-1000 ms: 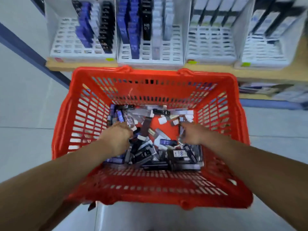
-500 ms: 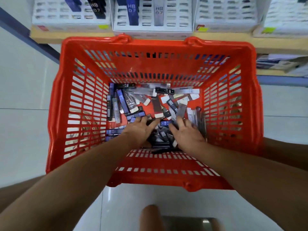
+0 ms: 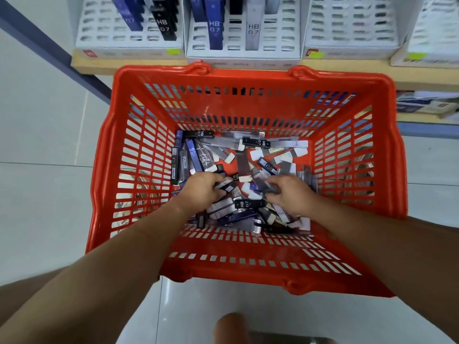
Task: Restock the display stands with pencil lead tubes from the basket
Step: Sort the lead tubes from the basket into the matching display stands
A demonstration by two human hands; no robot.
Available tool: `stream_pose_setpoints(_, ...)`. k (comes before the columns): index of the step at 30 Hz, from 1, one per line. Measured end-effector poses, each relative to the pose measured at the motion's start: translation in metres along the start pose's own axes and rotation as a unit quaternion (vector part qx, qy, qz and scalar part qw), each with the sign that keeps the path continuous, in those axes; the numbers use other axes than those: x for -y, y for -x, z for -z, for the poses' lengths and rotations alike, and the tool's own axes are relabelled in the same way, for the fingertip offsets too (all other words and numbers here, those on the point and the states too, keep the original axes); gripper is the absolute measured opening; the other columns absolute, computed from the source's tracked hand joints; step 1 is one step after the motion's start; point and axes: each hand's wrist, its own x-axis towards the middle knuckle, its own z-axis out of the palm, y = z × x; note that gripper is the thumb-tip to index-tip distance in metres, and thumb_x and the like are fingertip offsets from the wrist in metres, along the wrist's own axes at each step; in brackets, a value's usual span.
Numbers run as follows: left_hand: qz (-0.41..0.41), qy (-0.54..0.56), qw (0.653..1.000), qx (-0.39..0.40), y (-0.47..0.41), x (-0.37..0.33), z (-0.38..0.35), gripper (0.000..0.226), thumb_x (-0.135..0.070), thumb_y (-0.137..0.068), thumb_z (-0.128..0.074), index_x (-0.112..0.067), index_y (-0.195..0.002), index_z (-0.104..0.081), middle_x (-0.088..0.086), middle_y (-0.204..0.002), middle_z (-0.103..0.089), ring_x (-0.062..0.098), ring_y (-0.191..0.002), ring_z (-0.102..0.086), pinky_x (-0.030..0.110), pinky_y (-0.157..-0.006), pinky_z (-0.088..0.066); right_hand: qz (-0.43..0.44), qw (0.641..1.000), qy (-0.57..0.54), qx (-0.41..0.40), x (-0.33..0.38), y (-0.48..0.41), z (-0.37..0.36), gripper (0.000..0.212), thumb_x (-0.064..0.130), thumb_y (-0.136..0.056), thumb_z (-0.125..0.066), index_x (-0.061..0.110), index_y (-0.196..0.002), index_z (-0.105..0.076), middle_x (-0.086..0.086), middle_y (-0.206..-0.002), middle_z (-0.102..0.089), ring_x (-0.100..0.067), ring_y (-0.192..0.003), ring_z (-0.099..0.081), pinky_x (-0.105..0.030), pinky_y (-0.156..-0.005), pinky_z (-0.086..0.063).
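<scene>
Black, blue and smoky-clear flat plastic pencil lead tubes [image 3: 248,204] lie in a loose, criss-crossed heap on the floor of the red slatted plastic basket [image 3: 248,73]. Several are printed HB 0.7. The heap is thickest along the left wall and towards the near side, and bare red floor shows near the middle.

Both hands are down inside the basket, apart, with a strip of tubes between them. Left hand [image 3: 201,192]: fingers curled, gripping a dark tube at the fingertips. Right hand [image 3: 290,192]: fingers curled over a few greyish tubes. These are blurred and I cannot tell how many there are.

Beyond the far rim of the basket, a pale wooden shelf [image 3: 124,64] carries a row of white slotted display stands.
- Left stand [image 3: 104,33]: holds blue and black tubes upright, with many slots bare.
- Middle stand [image 3: 280,43]: holds blue, black and pale grey tubes.
- Right stand [image 3: 352,33]: its contents are too blurred to tell.

A lower shelf [image 3: 427,119] at the right edge holds flat packs. Pale floor tiles [image 3: 37,194] lie all around the basket.
</scene>
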Motion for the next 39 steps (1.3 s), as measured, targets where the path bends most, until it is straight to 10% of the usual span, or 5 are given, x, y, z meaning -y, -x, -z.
stream_pose_setpoints(9,0.149,0.355,0.922,-0.047,0.003,-0.017,0.036,0.058,-0.026,-0.096,-0.056,-0.010,-0.147,-0.032,-0.002,-0.141,-0.043,0.020,-0.119,-0.050,0.039,-0.101,-0.045,-0.063,0.965,-0.246,-0.069,0.023,-0.020,0.029,0.020,0.022,-0.102,-0.049,0.011,-0.086,-0.053,-0.002,-0.062,-0.047,-0.017,-0.052,-0.043,-0.027,-0.049,-0.032)
stream_pose_setpoints(14,0.152,0.637,0.755,-0.006,0.022,-0.057,0.058,0.056,-0.005,-0.097,-0.049,-0.012,-0.147,-0.024,0.002,-0.134,-0.046,0.028,-0.127,-0.047,0.043,-0.082,-0.055,-0.190,0.778,-0.592,-0.090,0.046,-0.026,0.047,0.023,0.026,-0.099,-0.045,0.010,-0.092,-0.059,-0.009,-0.077,-0.059,-0.024,-0.067,-0.060,-0.033,-0.058,-0.051)
stream_pose_setpoints(22,0.110,0.708,0.695,-0.053,0.041,-0.104,0.055,0.020,-0.013,-0.102,-0.042,-0.004,-0.119,-0.048,0.012,-0.087,-0.064,0.021,-0.072,-0.060,0.034,-0.063,-0.057,-0.158,0.659,-0.735,-0.001,0.094,-0.012,0.074,0.034,0.032,-0.098,-0.045,0.006,-0.081,-0.057,-0.011,-0.056,-0.057,-0.021,-0.040,-0.051,-0.023,-0.040,-0.043)
stream_pose_setpoints(29,0.050,0.679,0.723,-0.114,0.062,-0.119,0.074,0.021,-0.020,-0.102,-0.044,-0.008,-0.096,-0.059,0.008,-0.072,-0.061,0.018,-0.061,-0.054,0.028,-0.055,-0.048,-0.085,0.629,-0.773,0.009,0.108,0.004,0.092,0.033,0.034,-0.091,-0.066,0.013,-0.071,-0.050,-0.008,-0.058,-0.052,-0.023,-0.048,-0.052,-0.030,-0.048,-0.050)
stream_pose_setpoints(39,0.012,0.460,0.823,-0.333,0.076,-0.144,0.098,0.027,-0.035,-0.101,-0.040,-0.018,-0.109,-0.059,0.004,-0.101,-0.069,0.016,-0.092,-0.065,0.041,-0.087,-0.053,0.054,0.748,-0.661,-0.043,0.153,0.043,0.096,0.073,0.059,-0.058,-0.082,0.021,-0.119,-0.068,-0.008,-0.118,-0.072,-0.024,-0.109,-0.067,-0.044,-0.094,-0.053)
